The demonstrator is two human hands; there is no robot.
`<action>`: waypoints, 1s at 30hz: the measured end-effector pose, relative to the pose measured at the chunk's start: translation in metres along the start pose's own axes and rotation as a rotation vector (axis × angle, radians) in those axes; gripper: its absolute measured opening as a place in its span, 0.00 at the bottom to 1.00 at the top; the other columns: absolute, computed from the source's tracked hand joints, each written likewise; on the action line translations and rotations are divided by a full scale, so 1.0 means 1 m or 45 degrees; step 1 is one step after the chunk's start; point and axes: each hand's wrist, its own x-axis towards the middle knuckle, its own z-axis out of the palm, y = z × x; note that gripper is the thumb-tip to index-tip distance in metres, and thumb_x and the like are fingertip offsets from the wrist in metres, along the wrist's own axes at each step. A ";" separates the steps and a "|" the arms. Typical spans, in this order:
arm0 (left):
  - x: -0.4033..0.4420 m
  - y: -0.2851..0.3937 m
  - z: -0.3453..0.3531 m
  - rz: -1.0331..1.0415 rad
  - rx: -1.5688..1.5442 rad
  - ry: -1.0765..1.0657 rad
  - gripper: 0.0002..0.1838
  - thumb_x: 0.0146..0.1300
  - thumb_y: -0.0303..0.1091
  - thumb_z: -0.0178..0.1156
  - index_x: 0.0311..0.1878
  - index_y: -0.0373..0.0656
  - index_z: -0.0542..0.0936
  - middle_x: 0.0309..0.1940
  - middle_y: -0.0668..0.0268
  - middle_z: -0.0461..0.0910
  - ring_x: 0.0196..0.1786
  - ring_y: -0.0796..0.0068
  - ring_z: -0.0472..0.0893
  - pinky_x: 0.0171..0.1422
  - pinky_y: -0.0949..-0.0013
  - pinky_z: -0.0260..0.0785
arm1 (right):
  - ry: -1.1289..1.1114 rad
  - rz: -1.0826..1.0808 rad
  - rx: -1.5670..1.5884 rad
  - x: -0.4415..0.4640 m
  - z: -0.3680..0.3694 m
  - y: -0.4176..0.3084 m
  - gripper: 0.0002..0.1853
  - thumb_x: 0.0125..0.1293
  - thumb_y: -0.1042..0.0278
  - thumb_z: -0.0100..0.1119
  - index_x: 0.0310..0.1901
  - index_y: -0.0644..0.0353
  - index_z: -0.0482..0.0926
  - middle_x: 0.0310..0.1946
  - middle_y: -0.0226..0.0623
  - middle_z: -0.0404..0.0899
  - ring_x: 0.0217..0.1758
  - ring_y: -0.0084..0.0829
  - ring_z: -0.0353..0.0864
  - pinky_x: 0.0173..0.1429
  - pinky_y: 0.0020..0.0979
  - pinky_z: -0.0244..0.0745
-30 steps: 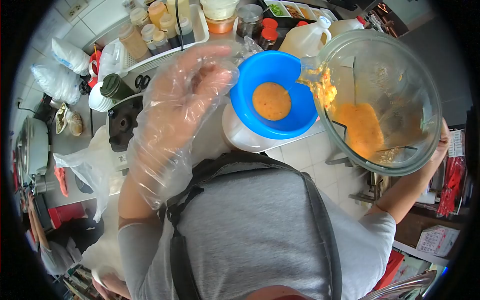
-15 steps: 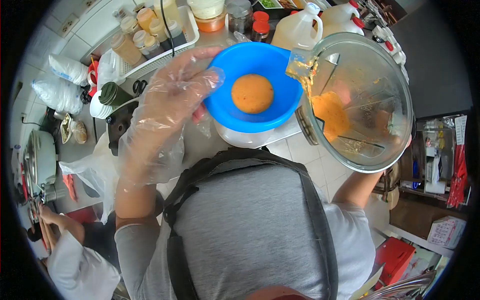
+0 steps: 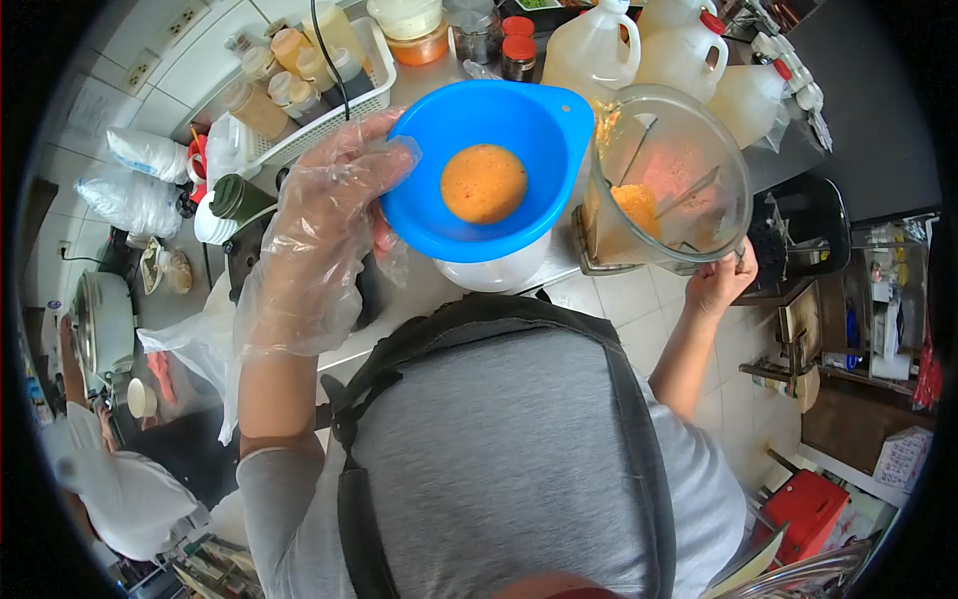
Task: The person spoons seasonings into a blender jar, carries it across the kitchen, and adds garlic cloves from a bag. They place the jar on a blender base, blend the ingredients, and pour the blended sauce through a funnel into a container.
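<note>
My left hand (image 3: 349, 185), in a loose clear plastic glove, grips the left rim of a blue bowl (image 3: 544, 190). Orange sauce (image 3: 484, 184) lies at the bowl's bottom, and a white container (image 3: 499, 272) shows beneath it. To the right, my right hand (image 3: 726, 278) is closed on the lower right side of a clear blender jar (image 3: 689, 165); its grip is partly hidden behind the jar. Inside the jar are some orange sauce and streaks on the walls. The jar stands close beside the bowl's right rim, more upright than tilted.
Several jugs (image 3: 594, 50) stand behind the jar. A white basket (image 3: 374, 98) of bottles is at the back left, near a dark green cup (image 3: 235, 198) and black appliance. Another person (image 3: 125, 489) is at the lower left, near a large pot (image 3: 105, 319).
My right hand has brought the jar left and turned it more upright, away from its tilt over the bowl. The blue bowl and my left hand have shifted left; my left hand now grips the rim.
</note>
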 end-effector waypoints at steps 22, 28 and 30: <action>0.003 0.016 -0.002 0.032 -0.180 0.027 0.20 0.61 0.29 0.59 0.55 0.28 0.73 0.33 0.65 0.79 0.18 0.87 0.73 0.11 0.88 0.59 | -0.222 0.077 -0.264 -0.014 0.023 -0.016 0.15 0.47 0.66 0.73 0.27 0.65 0.75 0.22 0.23 0.70 0.25 0.16 0.64 0.31 0.20 0.56; 0.002 0.038 0.005 0.141 -0.153 -0.007 0.22 0.60 0.33 0.62 0.55 0.29 0.73 0.35 0.63 0.79 0.20 0.87 0.75 0.17 0.87 0.66 | -0.268 0.092 -0.245 -0.013 0.031 -0.020 0.15 0.47 0.68 0.74 0.23 0.62 0.73 0.20 0.21 0.66 0.23 0.15 0.61 0.28 0.20 0.53; 0.001 0.051 0.023 0.175 -0.154 -0.067 0.23 0.60 0.34 0.63 0.55 0.29 0.73 0.36 0.62 0.80 0.23 0.87 0.76 0.20 0.86 0.67 | -0.275 0.080 -0.245 -0.011 0.033 -0.022 0.16 0.47 0.68 0.74 0.23 0.61 0.72 0.20 0.21 0.66 0.23 0.14 0.60 0.27 0.20 0.52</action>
